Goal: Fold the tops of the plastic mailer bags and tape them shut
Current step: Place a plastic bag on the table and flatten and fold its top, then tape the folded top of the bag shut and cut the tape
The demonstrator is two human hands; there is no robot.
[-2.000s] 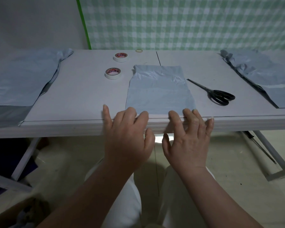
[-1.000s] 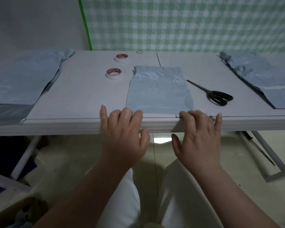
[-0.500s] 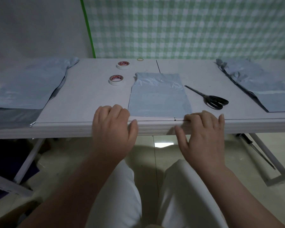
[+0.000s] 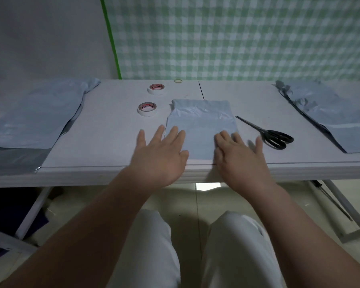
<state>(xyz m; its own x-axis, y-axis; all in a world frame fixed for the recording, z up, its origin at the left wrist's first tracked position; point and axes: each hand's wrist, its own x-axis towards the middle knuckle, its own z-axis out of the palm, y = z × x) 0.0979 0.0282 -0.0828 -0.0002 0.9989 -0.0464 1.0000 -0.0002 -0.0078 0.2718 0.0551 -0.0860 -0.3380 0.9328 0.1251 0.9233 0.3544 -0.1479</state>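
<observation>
A light blue plastic mailer bag (image 4: 202,123) lies flat in the middle of the white table (image 4: 112,129), its crinkled top end pointing away from me. My left hand (image 4: 160,156) is spread flat over the bag's near left corner, fingers straight. My right hand (image 4: 240,159) lies flat on the near right part of the bag, fingers straight. Two white tape rolls sit to the left of the bag, the nearer roll (image 4: 147,109) and the farther roll (image 4: 156,89). Black scissors (image 4: 270,135) lie just right of the bag.
A pile of blue mailer bags (image 4: 29,119) covers the table's left end and another pile (image 4: 337,119) the right end. A small rubber band (image 4: 178,81) lies at the back edge. A green checked cloth hangs behind the table.
Both hands have left the table's front edge and moved forward onto the near end of the bag, fingers now spread flat. The view has tilted up.
</observation>
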